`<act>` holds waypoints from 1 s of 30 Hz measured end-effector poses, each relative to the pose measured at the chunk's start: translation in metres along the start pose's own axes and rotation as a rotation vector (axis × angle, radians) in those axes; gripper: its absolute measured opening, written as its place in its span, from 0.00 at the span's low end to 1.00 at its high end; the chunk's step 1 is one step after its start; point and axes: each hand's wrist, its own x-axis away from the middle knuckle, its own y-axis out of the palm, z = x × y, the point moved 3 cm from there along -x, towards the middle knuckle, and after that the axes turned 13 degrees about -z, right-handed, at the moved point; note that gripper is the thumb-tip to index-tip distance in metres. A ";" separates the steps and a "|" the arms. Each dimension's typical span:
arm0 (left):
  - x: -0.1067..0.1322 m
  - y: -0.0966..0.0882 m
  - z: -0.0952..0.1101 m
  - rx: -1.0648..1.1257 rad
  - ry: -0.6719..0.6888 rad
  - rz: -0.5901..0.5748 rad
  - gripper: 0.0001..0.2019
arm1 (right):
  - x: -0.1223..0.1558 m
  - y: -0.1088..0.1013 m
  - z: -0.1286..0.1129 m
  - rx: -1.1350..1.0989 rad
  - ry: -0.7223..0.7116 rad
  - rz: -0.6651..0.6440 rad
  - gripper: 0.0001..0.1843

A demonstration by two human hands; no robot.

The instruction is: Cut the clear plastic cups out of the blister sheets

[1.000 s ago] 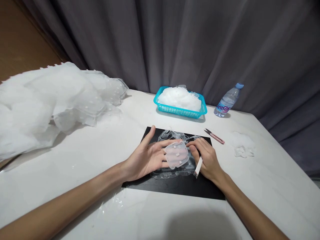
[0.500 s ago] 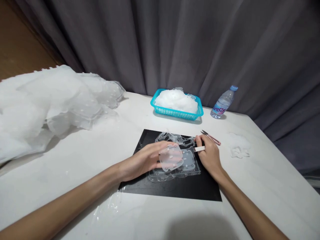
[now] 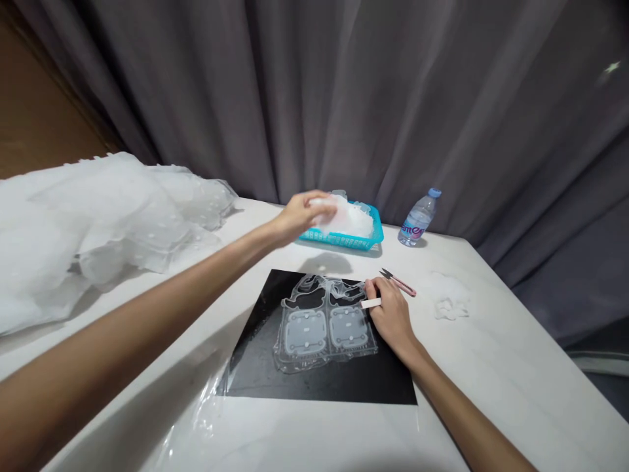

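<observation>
Two pinches: left hand [image 3: 299,213], clear piece [image 3: 325,208]; right hand [image 3: 389,316], white stick [image 3: 371,303]; bottle label [image 3: 411,230] unreadable.

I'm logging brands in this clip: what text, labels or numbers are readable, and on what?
Water bottle label: pink lettering, too blurred to read.
No text shows on the blue basket, the black mat, the snips, the white tool in the right hand or the clear piece in the left hand.

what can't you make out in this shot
Head view only:
1. White tool: the right hand covers all but one end.
2. Clear piece in the left hand: motion-blurred, merging with the white heap in the basket.
3. Bottle label: too small to read.
4. White pile: cut off by the left edge.
</observation>
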 end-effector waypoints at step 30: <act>0.175 0.076 -0.044 -0.573 0.251 -0.596 0.33 | 0.009 -0.043 -0.025 -0.578 -0.112 -0.421 0.24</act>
